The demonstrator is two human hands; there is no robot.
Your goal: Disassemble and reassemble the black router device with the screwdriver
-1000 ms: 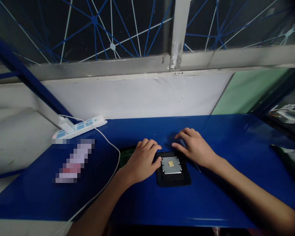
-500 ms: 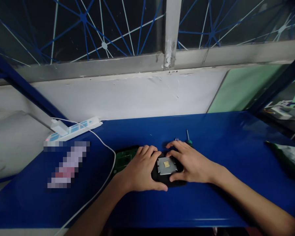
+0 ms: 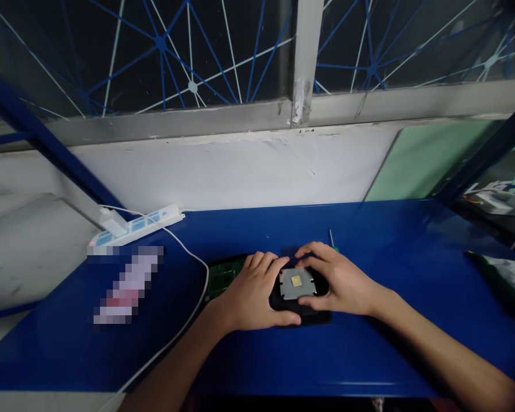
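A silver metal plate [image 3: 288, 290] with a small yellowish square at its centre lies on or in a black device casing [image 3: 278, 303] on the table. My left hand [image 3: 251, 297] spans the casing's left side, fingers at the far edge and thumb along the near edge. From the right, my right hand [image 3: 337, 280] curves over the plate, thumb at its near edge and fingertips at its far edge. A green circuit board [image 3: 221, 277] in a dark frame sits left of my left hand, which partly covers it.
A screwdriver [image 3: 331, 239] lies behind my right hand, its handle mostly hidden. A white cable [image 3: 193, 254] runs across the blue table [image 3: 395, 355] from near the power strip [image 3: 150, 225]. A blurred-out item [image 3: 131, 286] lies at left, a shiny bag [image 3: 508, 280] at right.
My right thumb and fingers have closed in on the plate's near and far edges. My left hand stays at the casing. The whole view has shifted slightly.
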